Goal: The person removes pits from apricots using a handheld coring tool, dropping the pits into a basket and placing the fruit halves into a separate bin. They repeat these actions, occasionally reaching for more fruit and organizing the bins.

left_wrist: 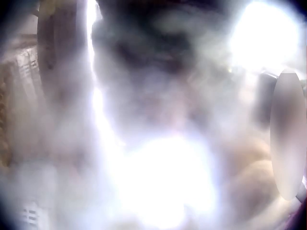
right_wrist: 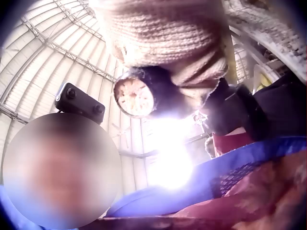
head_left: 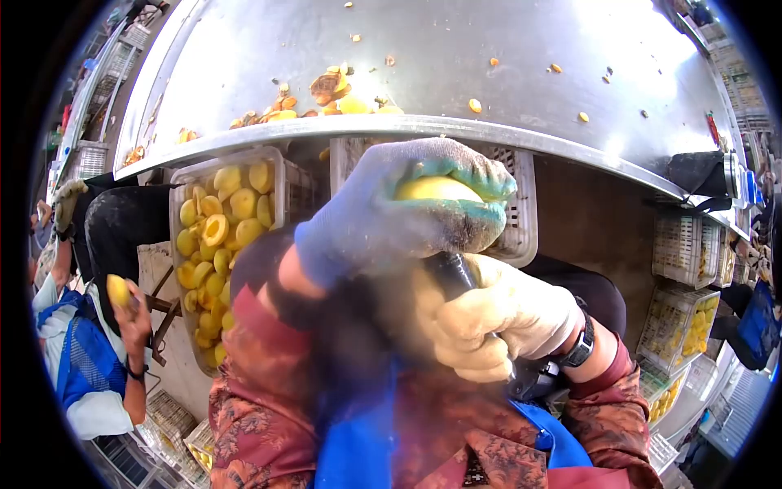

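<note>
In the head view my left hand (head_left: 391,204), in a blue and green glove, grips a yellow peach (head_left: 438,189) between its fingers and thumb. My right hand (head_left: 509,314), in a cream knitted glove, is just below and to the right, its fingers curled round a black-handled tool (head_left: 452,275). The tool's top end reaches right up to the underside of the left glove; its working end is hidden. In the right wrist view the handle's pale, crusted round butt (right_wrist: 134,97) sticks out under the knitted glove (right_wrist: 168,33). Haze and glare blur the left wrist view.
A metal table (head_left: 489,49) lies ahead, with fruit scraps (head_left: 330,85) near its edge. A crate (head_left: 281,175) of yellow peach halves (head_left: 216,231) stands at left, another white crate (head_left: 525,196) behind the hands. Another person (head_left: 98,342) sits at left. Stacked crates (head_left: 680,318) stand at right.
</note>
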`<action>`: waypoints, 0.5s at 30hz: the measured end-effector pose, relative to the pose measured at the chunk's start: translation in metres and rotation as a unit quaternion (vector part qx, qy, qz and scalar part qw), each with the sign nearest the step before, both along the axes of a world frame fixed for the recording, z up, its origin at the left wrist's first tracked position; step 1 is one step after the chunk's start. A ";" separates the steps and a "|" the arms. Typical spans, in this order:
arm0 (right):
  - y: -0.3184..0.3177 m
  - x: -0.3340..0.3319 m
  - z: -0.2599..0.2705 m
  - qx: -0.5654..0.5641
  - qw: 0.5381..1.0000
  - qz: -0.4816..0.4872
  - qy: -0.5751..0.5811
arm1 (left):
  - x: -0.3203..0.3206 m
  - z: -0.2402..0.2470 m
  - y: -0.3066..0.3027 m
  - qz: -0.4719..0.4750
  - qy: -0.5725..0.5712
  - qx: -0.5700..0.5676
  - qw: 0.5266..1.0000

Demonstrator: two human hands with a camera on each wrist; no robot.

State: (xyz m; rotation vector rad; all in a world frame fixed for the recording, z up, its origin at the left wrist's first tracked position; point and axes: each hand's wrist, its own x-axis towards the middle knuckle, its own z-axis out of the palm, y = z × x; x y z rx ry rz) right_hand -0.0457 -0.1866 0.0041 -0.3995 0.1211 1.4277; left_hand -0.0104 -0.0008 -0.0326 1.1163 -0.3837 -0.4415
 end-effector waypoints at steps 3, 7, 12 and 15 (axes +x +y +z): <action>0.001 0.005 0.010 0.026 0.999 -0.012 0.028 | 0.003 -0.002 0.000 0.012 -0.006 -0.044 0.999; 0.004 0.003 0.010 -0.012 0.999 0.000 -0.041 | -0.010 0.022 -0.004 0.087 0.060 -0.003 0.994; 0.013 0.010 0.021 -0.275 0.886 -0.036 -0.371 | -0.006 0.004 -0.001 0.146 0.068 0.017 0.987; 0.017 0.010 -0.004 -0.410 0.732 0.000 -0.544 | -0.004 0.008 -0.012 0.191 0.093 -0.039 0.976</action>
